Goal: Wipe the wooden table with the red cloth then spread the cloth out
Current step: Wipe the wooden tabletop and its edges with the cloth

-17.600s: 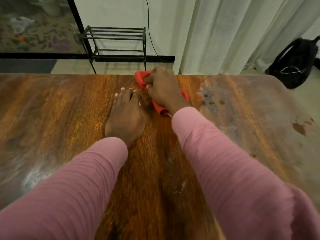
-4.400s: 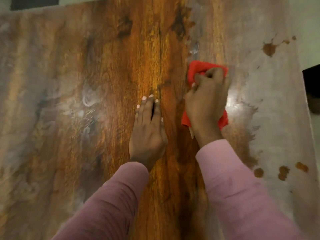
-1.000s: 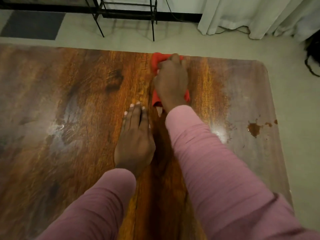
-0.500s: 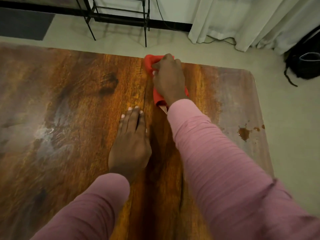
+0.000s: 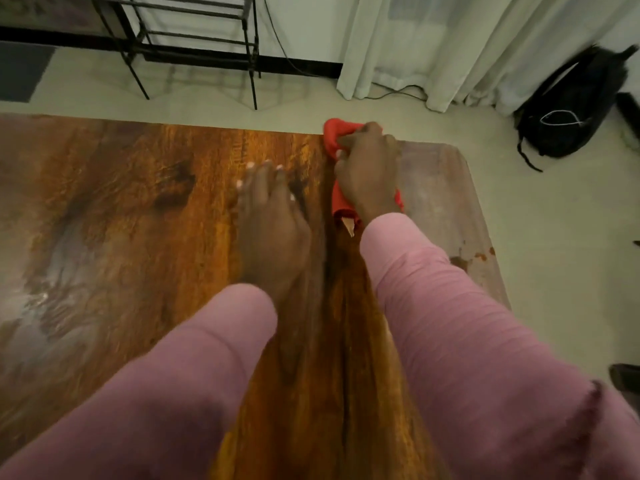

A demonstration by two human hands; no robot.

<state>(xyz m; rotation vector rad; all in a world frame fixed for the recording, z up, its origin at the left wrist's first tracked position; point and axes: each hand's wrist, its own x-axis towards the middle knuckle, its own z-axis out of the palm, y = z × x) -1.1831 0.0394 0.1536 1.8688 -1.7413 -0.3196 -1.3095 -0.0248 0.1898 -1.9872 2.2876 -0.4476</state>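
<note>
Since half a second ago: both hands have shifted right along the far edge of the wooden table [image 5: 121,209], toward its far right corner. The left hand has also slid forward.

Nearest: two pink sleeves [image 5: 467,341] reach out over the table's middle.

Left hand [image 5: 273,223]: flat on the wood, fingers straight and close together, holding nothing. Looks like a brace.

Right hand [image 5: 367,168]: just beside the left and farther out, fingers curled round the red cloth [image 5: 332,136] and pressing it down.

Cloth: bunched into a rough strip at the far edge, left of the far right corner. Its long axis runs near to far under the hand. The far end bulges past the knuckles at the table's edge. The near end, with a pale tag [image 5: 348,227], points back at the wrist.

Progress, judged: wiping is under way at the far edge. Dull smears show at the left side, and brown stains [image 5: 462,261] remain by the right edge. Spreading not begun; the cloth is wadded.

Beyond the table: metal rack [image 5: 194,32], curtain [image 5: 485,46], black bag [image 5: 571,109] on the floor.
</note>
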